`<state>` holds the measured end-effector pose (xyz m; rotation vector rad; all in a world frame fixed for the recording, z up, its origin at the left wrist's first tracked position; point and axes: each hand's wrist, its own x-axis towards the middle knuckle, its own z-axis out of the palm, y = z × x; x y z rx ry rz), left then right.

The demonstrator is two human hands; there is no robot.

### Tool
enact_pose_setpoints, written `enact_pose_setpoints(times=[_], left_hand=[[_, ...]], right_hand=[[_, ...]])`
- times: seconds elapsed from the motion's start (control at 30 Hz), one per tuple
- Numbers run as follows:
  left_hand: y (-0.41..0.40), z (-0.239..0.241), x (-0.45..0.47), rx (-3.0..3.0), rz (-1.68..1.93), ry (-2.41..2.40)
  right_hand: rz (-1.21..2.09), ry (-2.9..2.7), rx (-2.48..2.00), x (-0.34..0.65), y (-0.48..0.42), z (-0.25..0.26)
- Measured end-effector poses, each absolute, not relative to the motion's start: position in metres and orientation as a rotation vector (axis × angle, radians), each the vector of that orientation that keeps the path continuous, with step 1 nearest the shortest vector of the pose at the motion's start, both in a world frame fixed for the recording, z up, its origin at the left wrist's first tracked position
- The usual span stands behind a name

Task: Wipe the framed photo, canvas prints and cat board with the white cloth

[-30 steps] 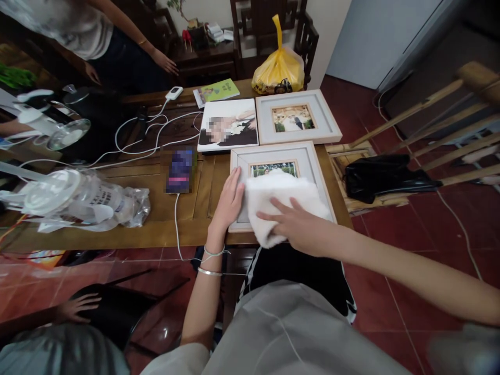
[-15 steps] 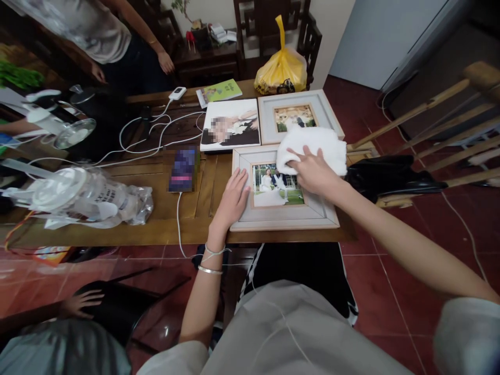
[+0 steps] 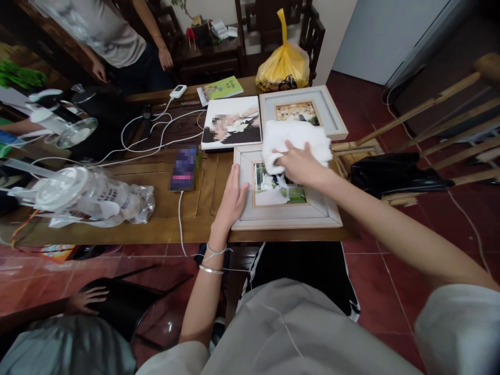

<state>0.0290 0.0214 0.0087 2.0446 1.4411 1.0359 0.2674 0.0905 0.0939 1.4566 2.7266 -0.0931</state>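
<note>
The person's right hand had moved the white cloth from the lower half of the front picture frame toward its far right corner, then leftward, over the photo's top.

I wear a grey shirt with short, loose sleeves. A thin, pale cord lies over its front. My pants are black with white at the sides. On my left wrist I have a silver bangle and a thin, pale string bracelet.

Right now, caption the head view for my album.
Right grip on a white cloth over the top edge of a picture frame, left grip at its side.
</note>
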Motion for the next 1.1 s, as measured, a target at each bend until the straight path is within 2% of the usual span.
enact_pose_setpoints(times=[0.1,0.23,0.47,0.63,0.9,1.1], left_hand=[[0.021,0.009,0.031,2.048,1.005,1.466],[0.023,0.005,0.033,2.130,0.986,1.428],[0.026,-0.001,0.034,2.203,1.045,1.396],[0.023,0.006,0.032,2.231,1.026,1.303],[0.021,0.009,0.032,2.226,1.040,1.324],[0.021,0.007,0.036,2.176,1.073,1.354]], right_hand=[[0.036,2.616,1.560,0.309,0.074,0.096],[0.146,2.627,1.402,0.332,0.017,0.097],[-0.132,2.799,1.144,0.335,-0.080,0.106],[-0.154,2.736,1.292,0.322,-0.044,0.104],[0.125,2.703,1.666,0.296,0.060,0.078],[0.005,2.670,1.377,0.297,0.003,0.089]])
